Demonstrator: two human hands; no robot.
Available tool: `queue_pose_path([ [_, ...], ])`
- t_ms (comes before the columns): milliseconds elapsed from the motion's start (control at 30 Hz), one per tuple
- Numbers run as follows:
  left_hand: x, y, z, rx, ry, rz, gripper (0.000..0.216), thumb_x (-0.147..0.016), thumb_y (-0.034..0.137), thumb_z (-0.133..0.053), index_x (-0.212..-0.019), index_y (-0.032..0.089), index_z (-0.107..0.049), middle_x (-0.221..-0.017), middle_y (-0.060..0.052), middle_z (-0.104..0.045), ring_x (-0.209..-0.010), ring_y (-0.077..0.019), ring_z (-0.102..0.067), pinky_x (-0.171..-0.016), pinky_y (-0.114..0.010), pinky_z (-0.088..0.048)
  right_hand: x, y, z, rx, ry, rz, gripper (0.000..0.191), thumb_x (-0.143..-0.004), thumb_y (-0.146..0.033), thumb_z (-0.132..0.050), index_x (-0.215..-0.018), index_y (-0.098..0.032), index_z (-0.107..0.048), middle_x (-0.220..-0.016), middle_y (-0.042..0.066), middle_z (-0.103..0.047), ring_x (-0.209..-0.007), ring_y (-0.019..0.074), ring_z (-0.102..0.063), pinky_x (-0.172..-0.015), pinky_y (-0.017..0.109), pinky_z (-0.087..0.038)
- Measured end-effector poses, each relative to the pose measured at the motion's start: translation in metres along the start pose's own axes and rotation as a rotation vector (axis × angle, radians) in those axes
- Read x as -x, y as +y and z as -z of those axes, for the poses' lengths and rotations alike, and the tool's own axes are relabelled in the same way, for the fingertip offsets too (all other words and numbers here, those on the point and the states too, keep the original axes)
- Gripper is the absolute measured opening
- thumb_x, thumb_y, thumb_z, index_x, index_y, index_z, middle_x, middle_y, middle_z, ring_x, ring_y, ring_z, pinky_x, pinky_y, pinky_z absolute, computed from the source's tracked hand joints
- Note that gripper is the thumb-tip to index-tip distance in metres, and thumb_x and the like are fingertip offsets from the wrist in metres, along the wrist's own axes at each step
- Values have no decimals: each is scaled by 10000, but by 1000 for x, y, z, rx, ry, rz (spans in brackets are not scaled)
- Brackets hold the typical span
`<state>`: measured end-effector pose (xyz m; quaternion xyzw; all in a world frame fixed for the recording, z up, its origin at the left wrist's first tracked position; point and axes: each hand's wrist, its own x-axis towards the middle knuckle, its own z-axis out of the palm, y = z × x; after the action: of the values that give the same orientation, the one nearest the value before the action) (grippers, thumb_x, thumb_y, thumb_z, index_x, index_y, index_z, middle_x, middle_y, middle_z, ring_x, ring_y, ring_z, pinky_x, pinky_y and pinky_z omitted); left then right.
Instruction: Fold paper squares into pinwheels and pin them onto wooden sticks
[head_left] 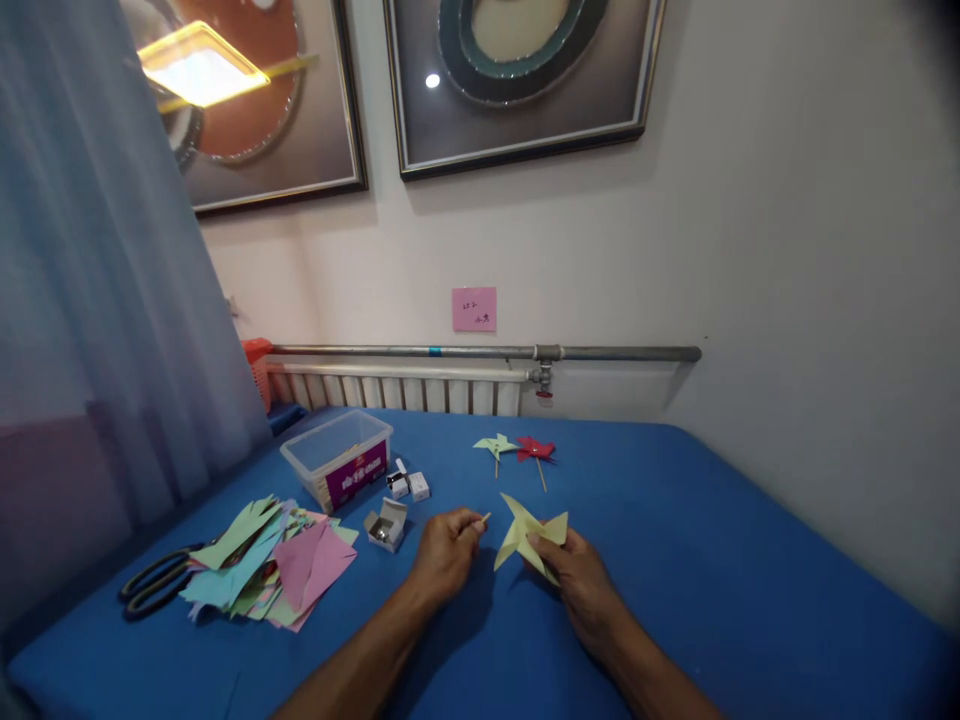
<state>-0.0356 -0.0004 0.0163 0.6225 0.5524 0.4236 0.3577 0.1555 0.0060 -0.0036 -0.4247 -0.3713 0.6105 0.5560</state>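
My right hand [574,575] pinches a folded yellow paper pinwheel [529,535] just above the blue table [712,560]. My left hand [446,555] is closed in a pinch on a thin wooden stick [484,520], whose tip points toward the yellow pinwheel, a short gap away. Two finished pinwheels on sticks lie farther back: a pale green one [495,447] and a red one [536,452].
A pile of cut coloured paper [270,565] lies at the left with black scissors [154,582] beside it. A clear plastic box [339,458], an open small cardboard box [386,525] and small white boxes [409,485] stand behind. Radiator and pipe run along the wall.
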Motion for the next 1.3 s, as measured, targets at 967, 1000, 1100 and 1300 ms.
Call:
queue_pose_path([
  [967, -4, 3, 4, 512, 6, 274, 188, -747, 295, -694, -808, 183, -555, -581, 17, -627, -399, -94, -488, -414, -204, -293, 8, -7, -3, -19, -44, -11, 325, -608, -334, -896, -840, -194, -718, -719, 2, -728, -633, 176, -648, -650, 286, -519],
  [1000, -4, 2, 3, 453, 1, 258, 173, -745, 281, -695, -795, 181, -563, -565, 24, -620, -381, -82, -459, -403, -201, -264, 8, -7, -4, -10, -47, -8, 327, -607, -341, -895, -838, -194, -718, -722, 3, -725, -645, 179, -650, -660, 290, -522],
  [1100, -2, 2, -3, 320, -22, 238, 112, -749, 229, -681, -753, 170, -585, -543, 38, -609, -367, -57, -414, -407, -199, -242, 11, -6, -7, 3, -61, -1, 357, -592, -369, -904, -831, -192, -707, -723, 7, -720, -660, 178, -641, -663, 288, -517],
  [1300, 7, 9, -19, 245, -116, 229, 35, -752, 155, -599, -755, 155, -634, -537, 43, -600, -394, -75, -452, -429, -207, -279, 7, 2, -3, -5, -73, 10, 381, -613, -369, -903, -863, -184, -683, -710, -5, -703, -626, 154, -617, -635, 275, -494],
])
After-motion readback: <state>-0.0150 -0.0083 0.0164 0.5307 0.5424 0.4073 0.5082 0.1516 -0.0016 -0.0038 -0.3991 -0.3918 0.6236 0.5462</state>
